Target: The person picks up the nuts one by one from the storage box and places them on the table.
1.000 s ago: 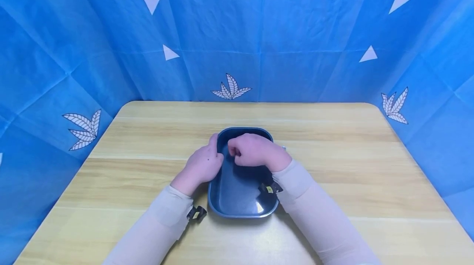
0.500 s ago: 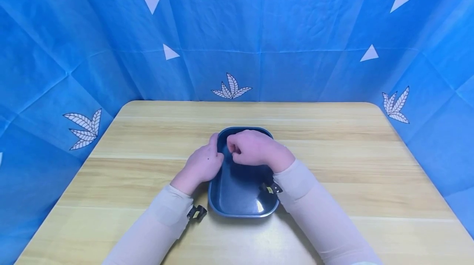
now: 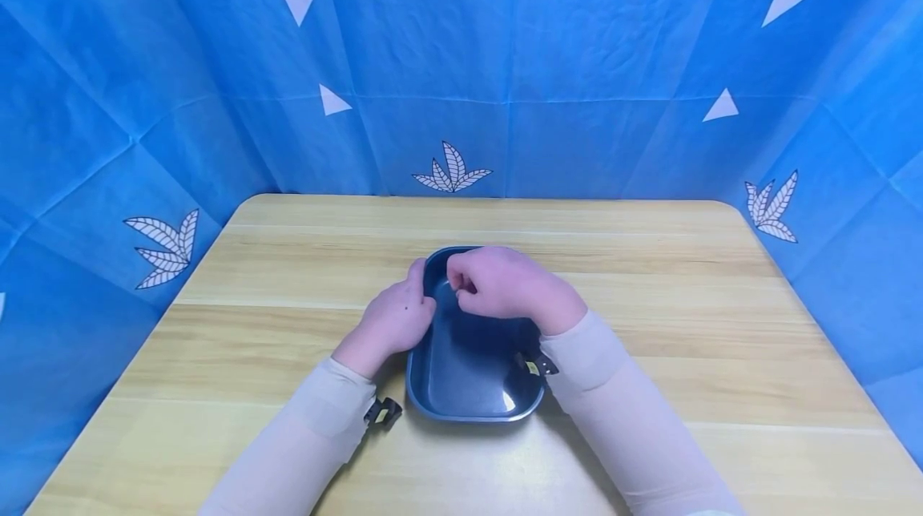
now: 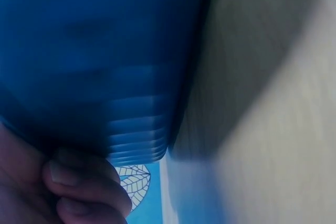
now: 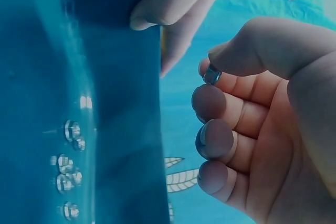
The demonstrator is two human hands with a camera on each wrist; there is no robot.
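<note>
A deep dark-blue rectangular tray with rounded corners sits on the table. My left hand grips its left wall, thumb over the rim inside and other fingers outside; in the left wrist view, curled fingertips show beside the tray's outer wall. Over the far part of the tray, my right hand is raised. In the right wrist view its thumb and index finger pinch a small shiny metal nut, the other fingers curled without holding anything. Several similar nuts lie inside the tray.
The light wood-grain table reaches around the tray on all sides. A blue cloth with white triangles and leaf prints hangs behind and at both sides. A small black device is strapped at each wrist.
My right hand has risen a little and shifted slightly right over the tray. A small shiny spot beside the right wrist is no longer visible. The left hand and tray stay put.
</note>
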